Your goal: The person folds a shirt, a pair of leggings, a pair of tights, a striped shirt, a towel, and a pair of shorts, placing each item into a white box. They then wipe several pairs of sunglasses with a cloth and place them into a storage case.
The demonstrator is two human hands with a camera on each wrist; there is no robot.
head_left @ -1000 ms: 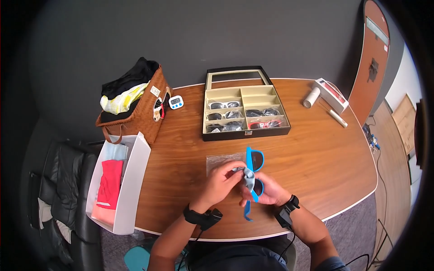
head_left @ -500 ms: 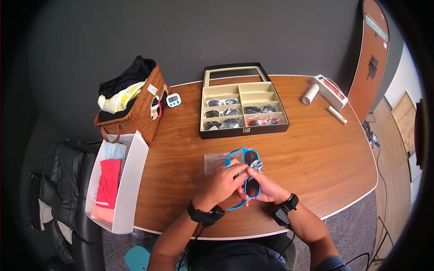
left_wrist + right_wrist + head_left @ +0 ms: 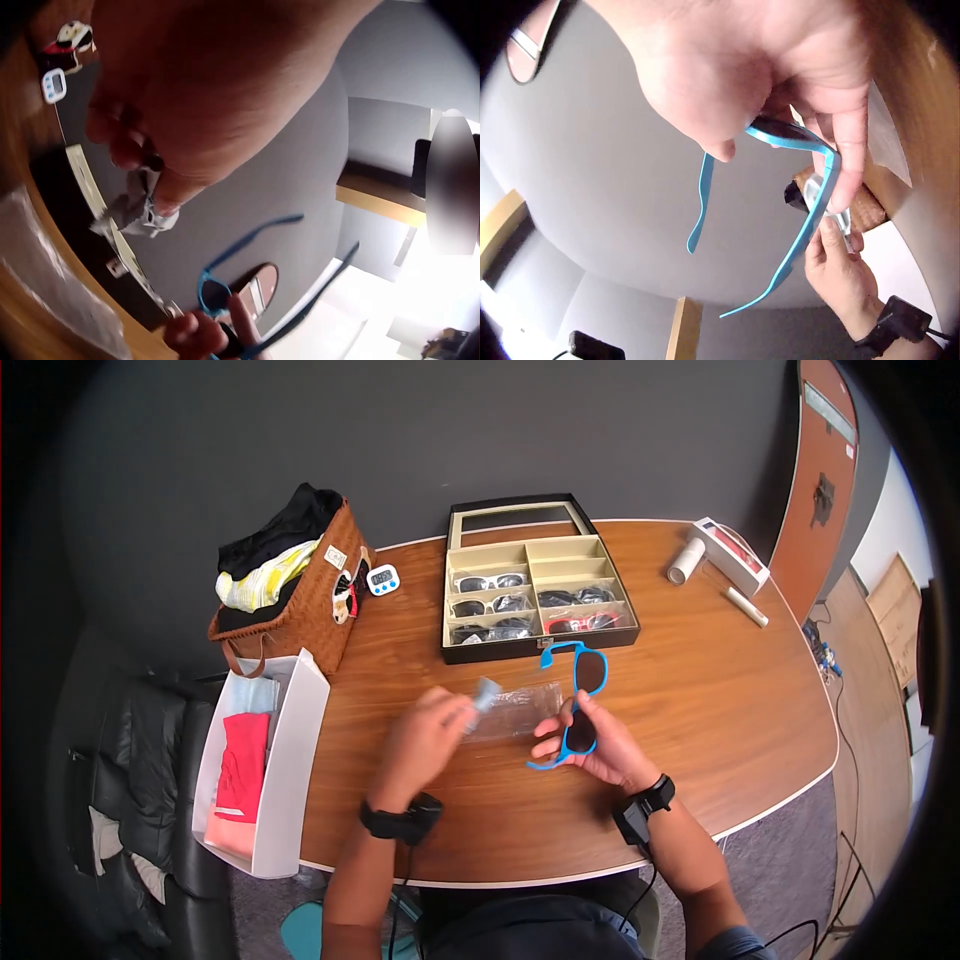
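Note:
Blue-framed sunglasses with dark lenses (image 3: pixel 591 672) are held by my right hand (image 3: pixel 612 748), thumb and fingers pinching the frame near the middle; the arms point left. My left hand (image 3: pixel 425 745) is to the left, apart from the glasses, and pinches a crumpled grey-blue cloth (image 3: pixel 487 694) between thumb and fingers. In the left wrist view the cloth (image 3: pixel 139 206) hangs bunched from the fingertips. A clear plastic sleeve (image 3: pixel 520 712) lies flat on the table between the hands. In the right wrist view the blue frame (image 3: pixel 810 217) spreads both arms outward.
Behind the hands stands an open display case (image 3: pixel 540 650) holding several sunglasses. At left are a white box (image 3: pixel 285 800) with folded cloths, a wicker basket (image 3: pixel 318 610) of clothes and a timer (image 3: pixel 383 580). A white roller (image 3: pixel 686 561) and box lie back right.
My left hand has moved left with the cloth, away from the glasses. My right hand keeps hold of the glasses, which have shifted right and slightly away from the body.

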